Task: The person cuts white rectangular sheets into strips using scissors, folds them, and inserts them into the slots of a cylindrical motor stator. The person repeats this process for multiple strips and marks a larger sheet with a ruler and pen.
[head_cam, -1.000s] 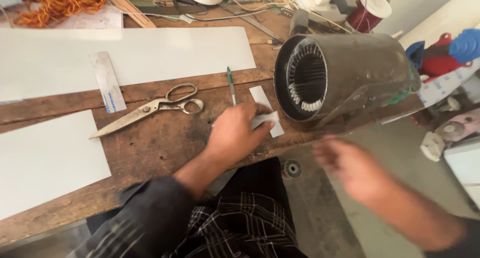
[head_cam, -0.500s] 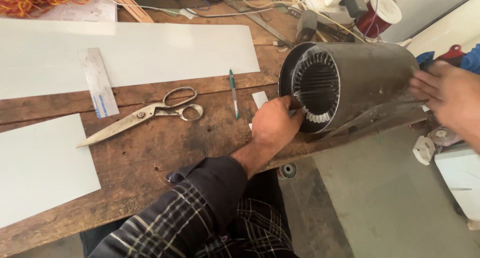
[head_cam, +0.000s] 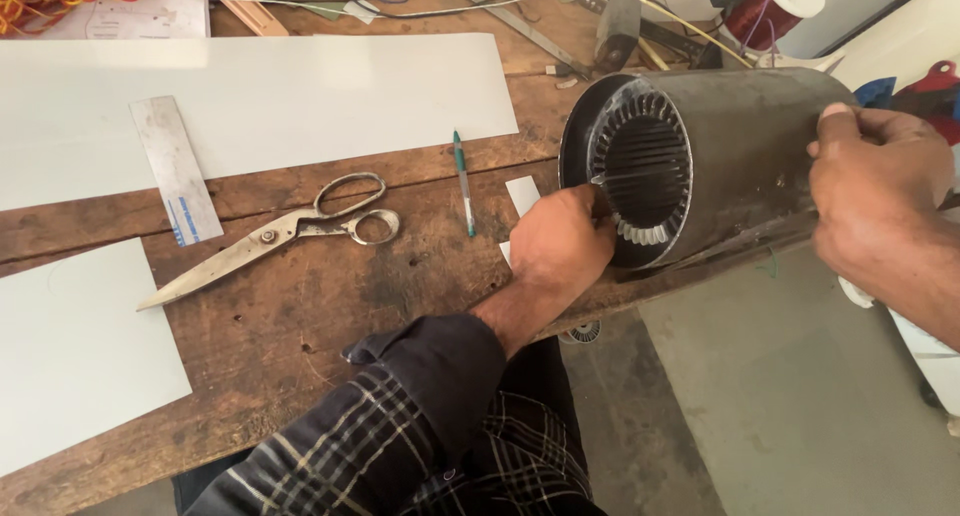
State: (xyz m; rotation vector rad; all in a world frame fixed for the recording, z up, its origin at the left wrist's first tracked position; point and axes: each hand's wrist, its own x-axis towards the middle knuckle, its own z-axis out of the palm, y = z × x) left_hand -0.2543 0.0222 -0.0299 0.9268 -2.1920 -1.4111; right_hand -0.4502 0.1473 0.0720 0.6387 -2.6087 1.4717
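- The left hand [head_cam: 560, 246] is pressing against the open mouth of the motor stator housing [head_cam: 700, 166], fingers curled narrow and pinched at the lower rim of the slotted core [head_cam: 642, 171]; a thin pale strip seems to be going into a slot there, but I cannot tell for sure what the fingers are gripping.
- The right hand [head_cam: 875, 191] is now clasping the far end of the housing, thumb on top and fingers wrapped around the back, bracing the cylinder. A second ago this hand was hanging free below the tabletop edge; half a second ago it was only reaching the housing.
- The left hand has come off the small white paper pieces [head_cam: 522, 194], which are lying just behind its knuckles, and has moved up to the core, so the work seems to be shifting from picking up a piece to fitting it into the steadied stator.
- The housing is lying on its side at the tabletop [head_cam: 330, 306] edge, between the two hands.
- Left of the left hand, a green pen [head_cam: 463, 181] is lying close by, scissors [head_cam: 280, 231] farther off, then a steel ruler [head_cam: 175, 171].
- Large white sheets [head_cam: 250, 96] are lying beyond these and at the near left.
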